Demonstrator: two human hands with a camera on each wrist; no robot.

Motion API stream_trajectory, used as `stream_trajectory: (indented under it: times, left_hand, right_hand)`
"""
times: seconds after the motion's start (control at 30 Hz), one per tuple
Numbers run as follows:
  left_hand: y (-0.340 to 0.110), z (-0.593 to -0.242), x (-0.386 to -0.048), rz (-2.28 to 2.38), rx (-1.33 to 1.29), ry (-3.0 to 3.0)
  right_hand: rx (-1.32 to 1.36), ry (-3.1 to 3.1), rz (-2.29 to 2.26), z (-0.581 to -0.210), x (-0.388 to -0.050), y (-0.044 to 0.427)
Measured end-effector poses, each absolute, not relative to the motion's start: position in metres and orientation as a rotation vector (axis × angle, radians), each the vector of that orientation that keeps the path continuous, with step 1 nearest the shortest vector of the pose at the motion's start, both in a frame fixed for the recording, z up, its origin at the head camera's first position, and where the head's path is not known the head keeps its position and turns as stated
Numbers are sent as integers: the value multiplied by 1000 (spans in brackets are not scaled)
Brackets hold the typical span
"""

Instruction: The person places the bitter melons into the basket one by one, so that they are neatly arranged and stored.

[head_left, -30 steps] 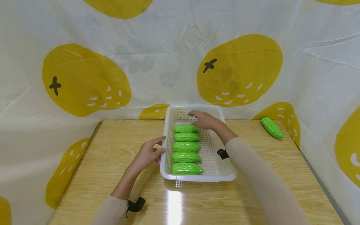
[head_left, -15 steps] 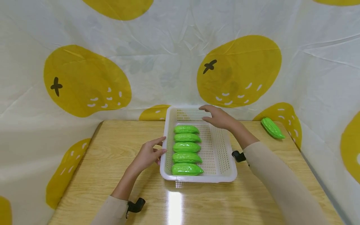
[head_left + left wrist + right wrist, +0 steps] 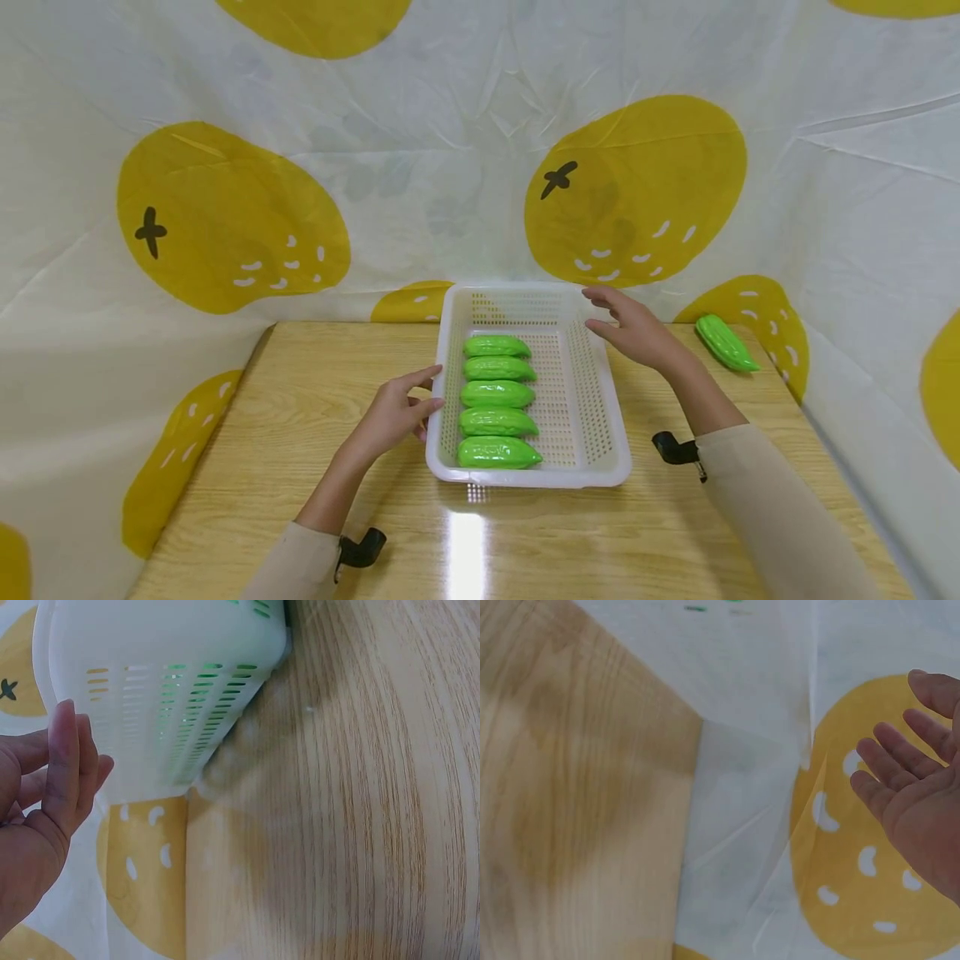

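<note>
A white plastic basket (image 3: 528, 477) stands on the table, with several shiny green bitter melons (image 3: 497, 393) lying in a column along its left side. My left hand (image 3: 390, 417) touches the basket's left rim with its fingertips; in the left wrist view the fingers (image 3: 66, 750) are fairly straight beside the wall. My right hand (image 3: 633, 329) hovers by the basket's far right corner, holding nothing. In the right wrist view its fingers (image 3: 900, 761) are spread and relaxed. One more bitter melon (image 3: 726, 342) lies on the table at the far right.
The wooden table (image 3: 315, 367) ends at the back against a white cloth (image 3: 450, 208) printed with yellow fruit. The cloth also hangs at both sides. The right part of the basket's floor (image 3: 555, 400) shows bare.
My right hand has moved right, from above the top bitter melon across the basket to its right rim, with nothing in it. The left hand and the basket have stayed put.
</note>
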State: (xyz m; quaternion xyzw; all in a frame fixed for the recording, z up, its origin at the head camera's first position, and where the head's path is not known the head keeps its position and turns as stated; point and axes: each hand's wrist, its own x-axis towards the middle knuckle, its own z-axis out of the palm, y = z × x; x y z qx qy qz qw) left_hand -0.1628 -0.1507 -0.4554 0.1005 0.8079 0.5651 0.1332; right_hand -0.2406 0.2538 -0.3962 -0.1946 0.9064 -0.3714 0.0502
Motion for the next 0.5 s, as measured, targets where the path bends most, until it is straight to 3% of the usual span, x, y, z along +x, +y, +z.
stream_trajectory:
  times: [0.5]
  left_hand:
    - [-151,-453,-165,1612,287,2351]
  right_hand:
    - [-426,2860,-1250,-426,-213,322]
